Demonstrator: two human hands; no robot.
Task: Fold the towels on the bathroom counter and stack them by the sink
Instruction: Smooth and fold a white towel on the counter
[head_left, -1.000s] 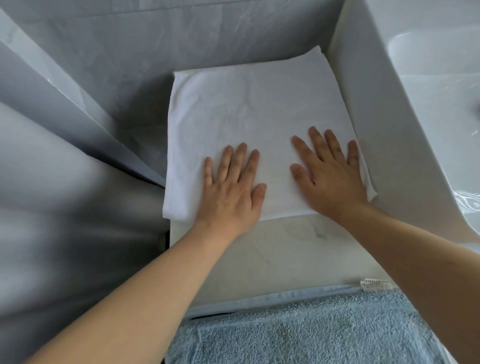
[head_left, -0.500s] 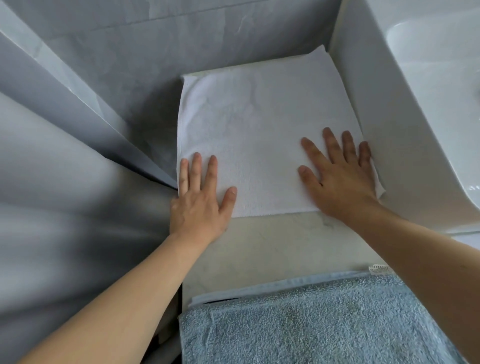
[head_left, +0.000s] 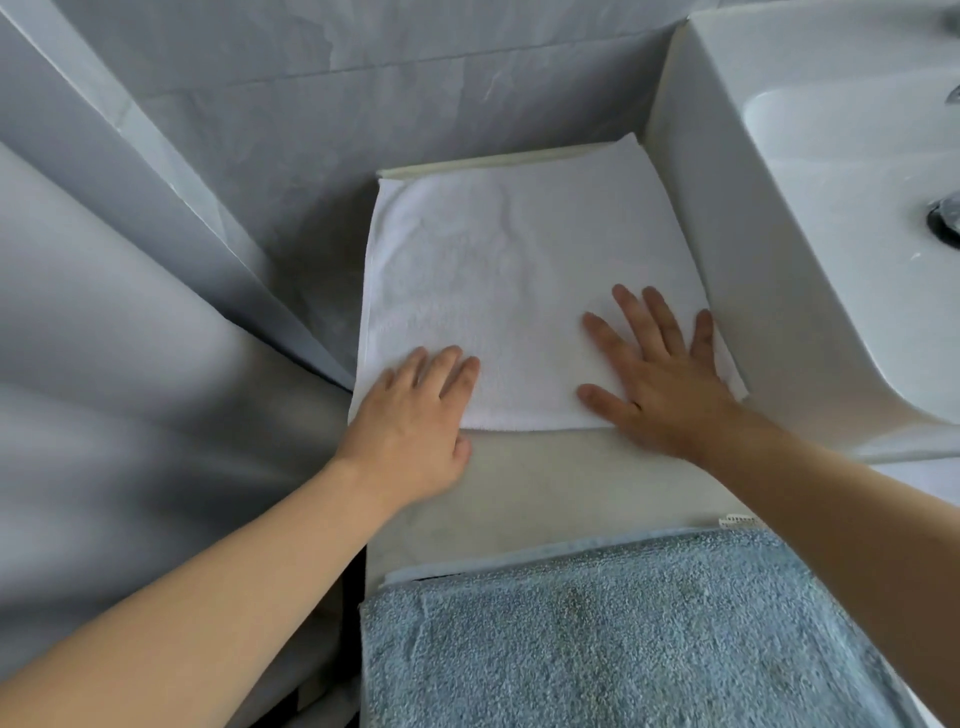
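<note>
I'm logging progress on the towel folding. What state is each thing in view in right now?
White terry towel: folded to a square, flat on the counter, against the sink's side.
Blue-grey terry towel: flat at the near edge, apart from the white one.
Left hand: fingers straight, pressing the white towel's near left corner.
Right hand: fingers spread, flat on its near right part.
White ceramic sink: basin looks dry; drain state unclear.
</note>
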